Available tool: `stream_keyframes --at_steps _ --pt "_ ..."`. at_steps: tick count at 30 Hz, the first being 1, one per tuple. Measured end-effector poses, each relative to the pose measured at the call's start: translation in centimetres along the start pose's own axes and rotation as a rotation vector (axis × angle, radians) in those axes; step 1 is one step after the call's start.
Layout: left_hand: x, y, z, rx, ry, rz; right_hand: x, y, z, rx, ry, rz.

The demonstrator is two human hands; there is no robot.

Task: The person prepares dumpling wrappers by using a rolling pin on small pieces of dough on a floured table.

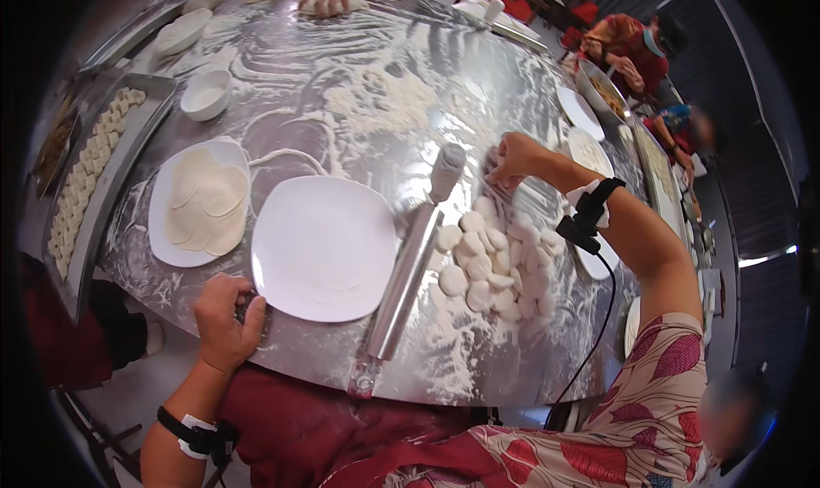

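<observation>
"One dough pile (483, 266), where?"
"Table (559, 364), right of the pin (404, 283), nearer than the right hand (518, 158)."
"Grip?"
"Right's bunched; can't tell if holding anything. Left hand (226, 319) half-curled, thumb apart, beside the middle plate (325, 247)."

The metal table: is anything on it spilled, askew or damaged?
Loose flour is strewn across the metal table, ordinary around dough pieces. The rolling pin lies slantwise, its near handle at the table's edge, which looks slightly precarious. I see no damage.
</observation>
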State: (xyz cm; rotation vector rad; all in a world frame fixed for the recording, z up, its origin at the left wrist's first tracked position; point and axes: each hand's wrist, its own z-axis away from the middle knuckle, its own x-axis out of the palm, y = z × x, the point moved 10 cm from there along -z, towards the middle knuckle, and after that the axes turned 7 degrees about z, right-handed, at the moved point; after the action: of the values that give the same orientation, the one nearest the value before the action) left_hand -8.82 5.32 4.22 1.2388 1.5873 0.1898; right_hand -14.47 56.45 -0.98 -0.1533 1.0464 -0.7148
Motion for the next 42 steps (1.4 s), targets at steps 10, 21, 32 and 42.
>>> stream_keyframes --at_steps 10,21,32,42 --pt "-0.3 -0.4 0.0 0.016 -0.01 0.004 1.6 -16.9 -9.5 -0.38 -0.136 -0.625" --pt "-0.1 -0.2 0.6 -0.008 0.027 0.017 -6.8 -13.5 2.3 -0.429 0.383 1.029" --pt "-0.5 -0.8 1.6 -0.004 0.092 0.016 -11.7 -20.1 42.3 -1.043 1.691 -0.131" --pt "0.1 -0.9 1.6 0.011 0.07 -0.008 -7.6 -17.4 56.2 -1.239 2.034 -0.223"
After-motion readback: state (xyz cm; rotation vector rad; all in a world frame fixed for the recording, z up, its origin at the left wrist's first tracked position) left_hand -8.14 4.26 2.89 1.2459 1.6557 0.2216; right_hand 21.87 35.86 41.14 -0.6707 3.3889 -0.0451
